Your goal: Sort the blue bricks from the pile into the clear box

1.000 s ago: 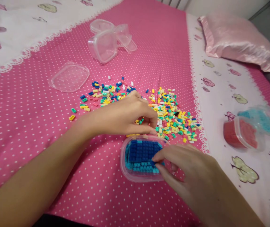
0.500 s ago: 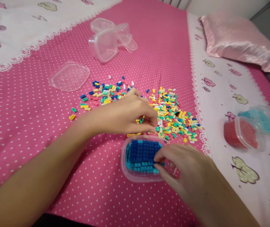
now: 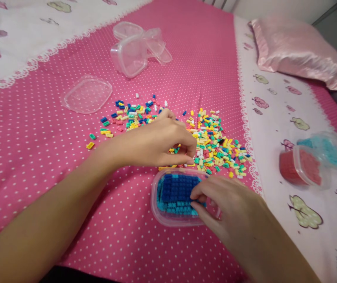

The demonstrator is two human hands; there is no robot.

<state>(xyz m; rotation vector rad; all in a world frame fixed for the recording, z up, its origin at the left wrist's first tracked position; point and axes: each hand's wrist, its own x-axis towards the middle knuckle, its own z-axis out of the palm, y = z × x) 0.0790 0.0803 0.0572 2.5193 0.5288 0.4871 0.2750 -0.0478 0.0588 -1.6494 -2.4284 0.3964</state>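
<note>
A clear plastic container (image 3: 155, 214) holds toy bricks fitted in rows, dark blue bricks (image 3: 180, 188) on top and light blue bricks (image 3: 172, 207) along the near side. Over its right part, my right hand (image 3: 230, 204) has thumb and forefinger pinched close together against the bricks; anything between them is too small to make out. Just beyond the container, my left hand (image 3: 168, 143) rests at a pile of loose toy bricks (image 3: 211, 137). Its fingers curl down to meet the thumb, and what they pinch is hidden. This hand covers the middle of the pile.
Clear empty containers (image 3: 133, 57) lie at the back on the pink dotted bedspread (image 3: 197, 51). A clear lid (image 3: 87, 94) lies left of the pile. To the right are a container of red bricks (image 3: 292, 169), one of light blue bricks (image 3: 330, 149), and a pink pillow (image 3: 298, 49).
My right hand's fingertips have shifted slightly left over the blue bricks. My left hand has stayed in place.
</note>
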